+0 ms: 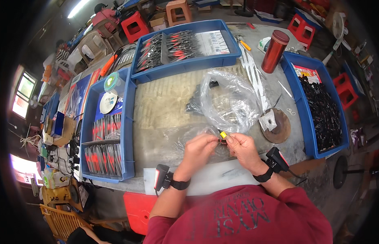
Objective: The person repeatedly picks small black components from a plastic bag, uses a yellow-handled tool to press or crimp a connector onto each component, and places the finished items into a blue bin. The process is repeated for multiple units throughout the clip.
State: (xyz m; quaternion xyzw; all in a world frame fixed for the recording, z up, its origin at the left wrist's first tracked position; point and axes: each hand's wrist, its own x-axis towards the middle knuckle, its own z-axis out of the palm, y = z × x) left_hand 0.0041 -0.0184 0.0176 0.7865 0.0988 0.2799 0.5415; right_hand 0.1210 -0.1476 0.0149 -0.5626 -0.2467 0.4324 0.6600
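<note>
Close to the table's near edge, my two hands meet fingertip to fingertip over small parts. The right hand pinches a small yellow piece between thumb and finger. Just under it, my left hand grips the end of a small dark piece with a reddish spot; fingers hide most of it. Beyond the hands lies a clear plastic bag, opened into a ring, with dark items at its left side. Thin crumpled plastic spreads beside my left hand. A strap with a small box circles each wrist.
Blue trays stand around: left and far with red-and-black slender items, right with a black heap. At the right are a red tumbler, a brown disc and a yellow-handled tool. People sit far left.
</note>
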